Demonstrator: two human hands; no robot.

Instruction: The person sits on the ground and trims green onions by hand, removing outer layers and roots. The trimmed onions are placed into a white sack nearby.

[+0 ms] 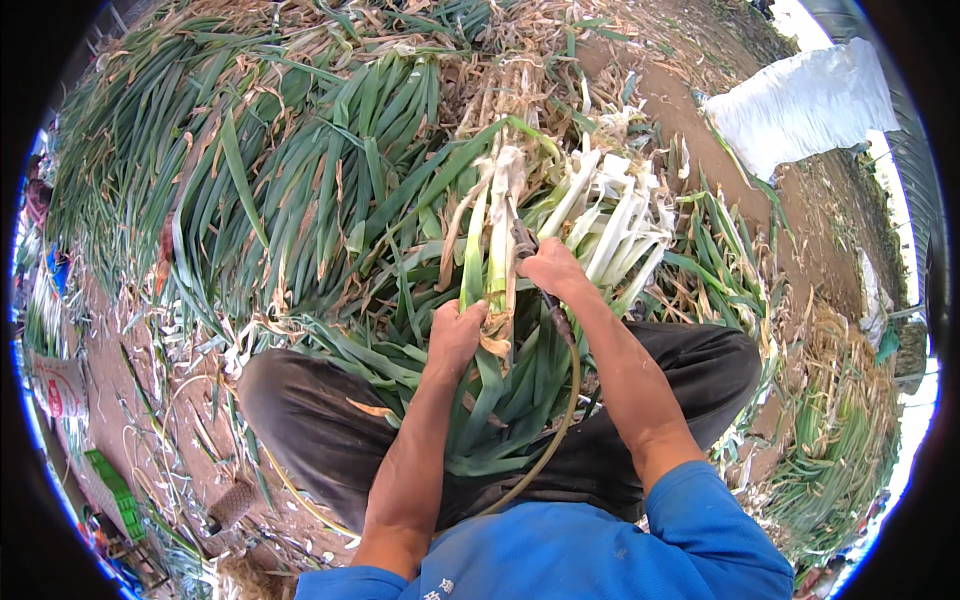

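Observation:
Between my folded legs, my left hand (454, 334) grips a large green onion (495, 247) by its green part. Its pale stalk points away from me, with dry outer skin hanging off it. My right hand (553, 268) is closed round the handle of an air blow gun (523, 238), whose thin nozzle lies against the stalk. From the handle a yellowish hose (559, 435) runs down across my lap. White, peeled green onions (611, 225) lie side by side just right of the gun. Long green leaves (502, 427) spread over my lap.
A big heap of unpeeled green onions (277, 172) covers the ground ahead and left. Farther right lie another green onion pile (832, 442) and a white sheet (802, 105). A green crate (114, 491) stands at lower left. Loose peelings litter the brown ground (817, 240).

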